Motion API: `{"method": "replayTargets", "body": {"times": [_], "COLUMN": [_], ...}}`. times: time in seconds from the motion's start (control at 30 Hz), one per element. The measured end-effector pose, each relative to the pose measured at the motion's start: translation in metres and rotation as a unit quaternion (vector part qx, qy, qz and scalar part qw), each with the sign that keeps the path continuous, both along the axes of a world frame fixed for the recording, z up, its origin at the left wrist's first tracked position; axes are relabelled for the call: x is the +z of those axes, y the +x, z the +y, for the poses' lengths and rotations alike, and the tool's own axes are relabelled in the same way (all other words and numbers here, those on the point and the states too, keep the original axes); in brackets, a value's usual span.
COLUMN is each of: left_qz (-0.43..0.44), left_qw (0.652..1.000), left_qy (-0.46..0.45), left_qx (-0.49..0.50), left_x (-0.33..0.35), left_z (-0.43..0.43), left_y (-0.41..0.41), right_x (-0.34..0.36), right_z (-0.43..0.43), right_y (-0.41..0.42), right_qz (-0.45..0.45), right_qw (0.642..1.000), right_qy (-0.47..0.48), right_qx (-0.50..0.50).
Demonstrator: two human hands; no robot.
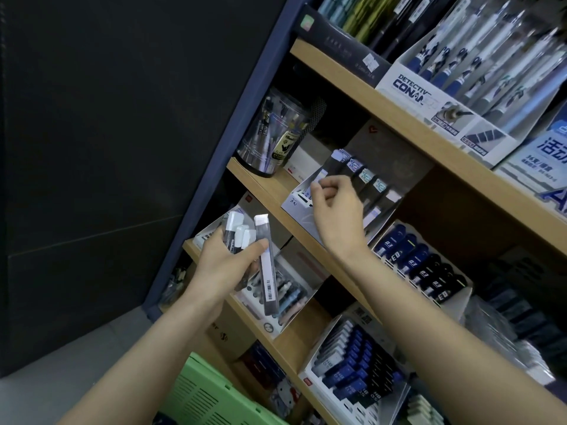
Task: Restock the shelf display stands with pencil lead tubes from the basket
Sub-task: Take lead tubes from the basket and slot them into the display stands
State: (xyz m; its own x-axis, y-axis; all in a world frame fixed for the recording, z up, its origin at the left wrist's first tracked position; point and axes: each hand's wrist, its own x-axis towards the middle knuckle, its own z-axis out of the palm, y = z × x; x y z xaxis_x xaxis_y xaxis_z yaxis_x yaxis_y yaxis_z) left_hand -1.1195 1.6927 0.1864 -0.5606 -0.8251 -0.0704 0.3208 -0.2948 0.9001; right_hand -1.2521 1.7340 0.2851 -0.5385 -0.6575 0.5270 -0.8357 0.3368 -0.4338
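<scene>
**A tube is set into the stand's left slot**

The right hand (pixel 334 210) is raised to the stand (pixel 294 207) on the shelf (pixel 260 182). Its fingers (pixel 316 187) are curled. Thumb and forefinger are closed on what is taken to be the pale end of a tube (pixel 320 176) at the stand's left slot. The rest of that tube is hidden by the hand, so the pinch is judged, not plainly seen. Just right of these fingers, a row (pixel 365 179) of dark tubes is ranked in the stand.

Below and left of them, the left hand (pixel 227 259) is wrapped round a bundle of spares (pixel 237 233), caps up. One long tube (pixel 265 259) is pressed against the bundle by the thumb. The basket (pixel 202 391) lies well below both hands.

The tube is best matched to the tilt of the row before it is pushed. It should be slid down the slot under a light pinch and let go only once it is felt to bottom out. The row sits just beside the knuckles and could be knocked askew, so a high wrist is advised. The long tube seems the least secure of the spares, and a firmer hold is wise.
</scene>
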Motion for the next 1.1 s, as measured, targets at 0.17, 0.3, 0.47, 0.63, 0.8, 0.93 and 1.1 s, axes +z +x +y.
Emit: {"method": "replayTargets", "body": {"times": [0.17, 0.3, 0.47, 0.63, 0.8, 0.93, 1.1], "left_qz": [0.024, 0.014, -0.007, 0.009, 0.027, 0.035, 0.03], "left_qw": [1.0, 1.0, 0.999, 1.0, 0.999, 0.997, 0.995], "left_qy": [0.013, 0.005, -0.034, 0.006, 0.029, 0.009, -0.027], "left_qx": [-0.003, 0.005, 0.004, -0.013, -0.036, -0.067, -0.093], "left_x": [0.002, 0.005, 0.007, 0.006, 0.013, 0.025, 0.031], "left_z": [0.002, 0.004, 0.016, 0.028, 0.034, 0.04, 0.043], "left_y": [0.003, 0.003, -0.004, -0.006, -0.002, 0.001, 0.001], "right_x": [-0.026, -0.043, -0.043, -0.039, -0.043, -0.038, -0.029], "right_z": [0.03, 0.041, 0.054, 0.07, 0.086, 0.093, 0.1], "right_y": [0.031, 0.037, 0.039, 0.041, 0.049, 0.049, 0.043], "right_qz": [-0.292, -0.262, -0.139, 0.1, 0.041, -0.168, -0.235], "right_qw": [0.929, 0.931, 0.968, 0.961, 0.974, 0.971, 0.964], "right_qy": [0.198, 0.226, 0.19, 0.233, 0.185, 0.106, 0.069], "right_qx": [0.114, 0.114, 0.092, 0.112, 0.127, 0.131, 0.102]}}
